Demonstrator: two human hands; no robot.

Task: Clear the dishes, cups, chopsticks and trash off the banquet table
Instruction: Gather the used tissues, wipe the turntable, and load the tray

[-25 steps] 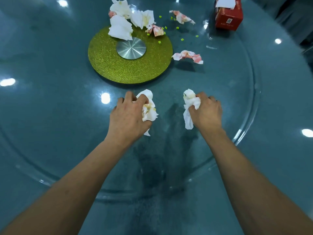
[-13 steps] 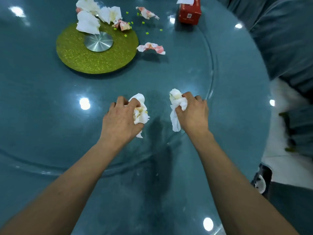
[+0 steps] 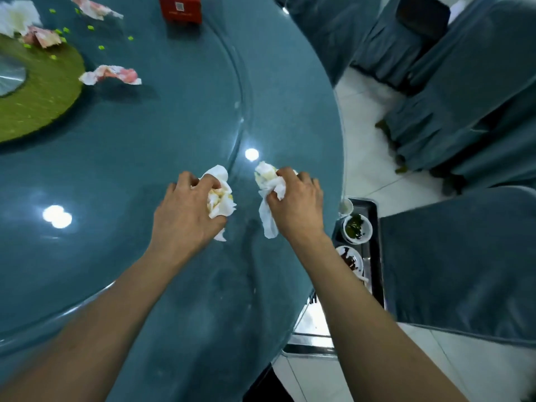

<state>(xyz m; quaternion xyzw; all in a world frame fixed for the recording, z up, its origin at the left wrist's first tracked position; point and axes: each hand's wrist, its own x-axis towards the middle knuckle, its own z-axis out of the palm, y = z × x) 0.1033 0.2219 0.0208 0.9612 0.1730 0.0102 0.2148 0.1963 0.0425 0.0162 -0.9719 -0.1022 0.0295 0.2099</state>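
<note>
Our left hand (image 3: 185,210) and right hand (image 3: 295,204) each grip a crumpled napkin (image 3: 222,195), while stained tissues (image 3: 111,74) and green scraps (image 3: 101,47) remain on the surface (image 3: 174,117).

floor (image 3: 374,181): white tile | chairs (image 3: 464,91): grey-blue covers | ceiling-light glare (image 3: 251,154)

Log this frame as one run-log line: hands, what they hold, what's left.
left hand: grips crumpled tissue | right hand: grips stained tissue | left on table: pink-stained tissue, red box
</note>
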